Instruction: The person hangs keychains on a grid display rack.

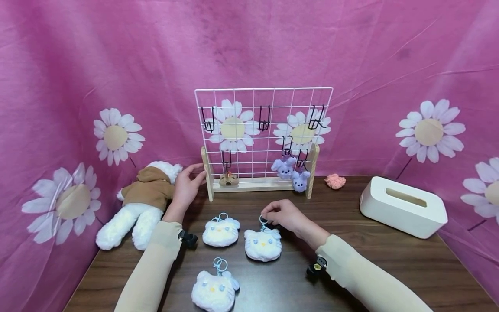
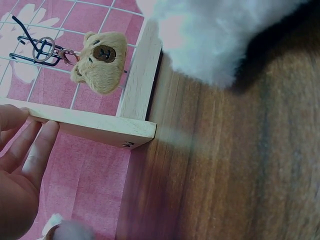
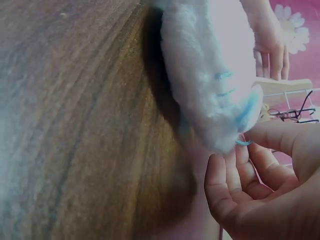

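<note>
Pink daisy cloth (image 1: 253,43) is backing a table (image 1: 288,277) where the right hand (image 1: 288,215) is pinching the ring (image 1: 264,223) of a white pouch (image 1: 263,248) at its seven o'clock, the rack (image 1: 255,186) standing at its eleven, the straight-fingered left hand (image 1: 187,186) touching one post (image 1: 208,182).

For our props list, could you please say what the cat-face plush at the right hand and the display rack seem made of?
Cat-face plush: fluffy white fabric, probably synthetic, given its fuzzy pile. Display rack: frame of pale, matte wood, showing grain; grid of thin, straight white bars, likely coated metal.
</note>
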`<state>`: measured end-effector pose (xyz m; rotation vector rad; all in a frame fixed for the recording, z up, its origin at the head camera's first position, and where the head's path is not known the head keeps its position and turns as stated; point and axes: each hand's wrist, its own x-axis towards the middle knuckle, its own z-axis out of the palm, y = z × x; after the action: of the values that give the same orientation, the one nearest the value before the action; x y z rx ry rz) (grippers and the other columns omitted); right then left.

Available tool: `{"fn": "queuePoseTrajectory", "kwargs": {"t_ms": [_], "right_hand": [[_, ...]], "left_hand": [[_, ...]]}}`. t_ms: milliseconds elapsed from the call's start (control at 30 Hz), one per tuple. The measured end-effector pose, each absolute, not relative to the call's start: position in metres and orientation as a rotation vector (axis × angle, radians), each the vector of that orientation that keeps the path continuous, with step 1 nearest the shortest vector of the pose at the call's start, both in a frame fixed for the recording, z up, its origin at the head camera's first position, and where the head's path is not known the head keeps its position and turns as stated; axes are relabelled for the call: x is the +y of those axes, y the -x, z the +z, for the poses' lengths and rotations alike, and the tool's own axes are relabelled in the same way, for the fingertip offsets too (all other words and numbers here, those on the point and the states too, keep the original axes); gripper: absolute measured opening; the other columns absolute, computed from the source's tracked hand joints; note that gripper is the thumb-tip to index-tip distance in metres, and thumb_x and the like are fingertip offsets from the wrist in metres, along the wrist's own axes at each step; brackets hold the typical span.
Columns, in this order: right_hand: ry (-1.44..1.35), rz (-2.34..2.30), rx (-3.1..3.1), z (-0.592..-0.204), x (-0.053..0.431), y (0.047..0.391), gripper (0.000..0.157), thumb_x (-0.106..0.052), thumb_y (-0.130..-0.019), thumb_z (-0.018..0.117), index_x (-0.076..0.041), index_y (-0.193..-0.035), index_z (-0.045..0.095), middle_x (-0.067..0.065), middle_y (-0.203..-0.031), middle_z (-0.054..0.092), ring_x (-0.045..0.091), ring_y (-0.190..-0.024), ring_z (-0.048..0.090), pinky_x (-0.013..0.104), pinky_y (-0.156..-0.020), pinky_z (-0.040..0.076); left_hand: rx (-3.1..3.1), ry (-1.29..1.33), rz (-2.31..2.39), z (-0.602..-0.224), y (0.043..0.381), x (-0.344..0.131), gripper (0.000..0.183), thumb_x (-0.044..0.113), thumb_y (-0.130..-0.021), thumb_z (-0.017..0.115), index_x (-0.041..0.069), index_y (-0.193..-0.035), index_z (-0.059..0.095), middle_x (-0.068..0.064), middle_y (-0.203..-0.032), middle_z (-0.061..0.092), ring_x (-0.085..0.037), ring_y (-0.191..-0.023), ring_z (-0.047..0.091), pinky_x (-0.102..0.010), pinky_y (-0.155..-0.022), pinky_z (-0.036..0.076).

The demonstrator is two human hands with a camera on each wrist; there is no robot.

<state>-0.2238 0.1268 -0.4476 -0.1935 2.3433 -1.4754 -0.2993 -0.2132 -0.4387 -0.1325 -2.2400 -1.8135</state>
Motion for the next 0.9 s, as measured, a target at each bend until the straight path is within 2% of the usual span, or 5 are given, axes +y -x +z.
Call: {"fn": "queuePoseTrajectory", "kwargs": {"t_ms": [300,433,533,700,900], "right_hand": [[0.247,-1.541,2.335,-0.439,0.133,0.217,0.015,-0.011,-0.106,0.076,0.002,-0.111,0.081,0.013,-0.102,0.080,0.022,-0.088,0.075,0.036,-0.082,0.073],[0.271,-1.546,2.355,-0.434,0.135,0.214,0.014,-0.011,-0.106,0.076,0.001,-0.111,0.081,0.014,-0.103,0.079,0.021,-0.087,0.073,0.036,-0.083,0.072],[0.295,-1.535,2.390,-0.430,0.134,0.211,0.013,-0.012,-0.107,0.076,-0.001,-0.112,0.081,0.015,-0.103,0.080,0.021,-0.088,0.072,0.039,-0.084,0.072],[0.314,-1.492,2.471,-0.424,0.132,0.208,0.010,-0.013,-0.107,0.076,-0.005,-0.111,0.081,0.010,-0.101,0.080,0.021,-0.089,0.074,0.045,-0.086,0.074],[0.323,-1.453,2.557,-0.416,0.132,0.202,0.008,-0.013,-0.107,0.076,-0.009,-0.108,0.082,0.006,-0.096,0.080,0.019,-0.088,0.073,0.038,-0.079,0.072]], "left_hand": [[-2.250,0.110,-1.810,-0.439,0.299,-0.213,0.037,0.003,-0.111,0.067,-0.008,-0.147,0.067,-0.033,-0.143,0.071,-0.033,-0.120,0.072,-0.020,-0.094,0.072],[-2.253,0.111,-1.810,-0.437,0.298,-0.212,0.038,0.004,-0.112,0.067,-0.007,-0.148,0.067,-0.033,-0.143,0.071,-0.042,-0.124,0.071,-0.017,-0.092,0.071],[-2.253,0.111,-1.812,-0.436,0.298,-0.212,0.038,0.004,-0.112,0.067,-0.007,-0.148,0.067,-0.033,-0.142,0.071,-0.043,-0.125,0.071,-0.019,-0.094,0.071],[-2.249,0.110,-1.814,-0.436,0.299,-0.213,0.038,0.004,-0.112,0.067,-0.007,-0.148,0.067,-0.033,-0.142,0.071,-0.040,-0.124,0.072,-0.031,-0.100,0.072],[-2.243,0.119,-1.815,-0.438,0.300,-0.213,0.037,0.003,-0.111,0.068,-0.008,-0.147,0.067,-0.034,-0.142,0.071,-0.035,-0.120,0.073,-0.019,-0.094,0.071]]}}
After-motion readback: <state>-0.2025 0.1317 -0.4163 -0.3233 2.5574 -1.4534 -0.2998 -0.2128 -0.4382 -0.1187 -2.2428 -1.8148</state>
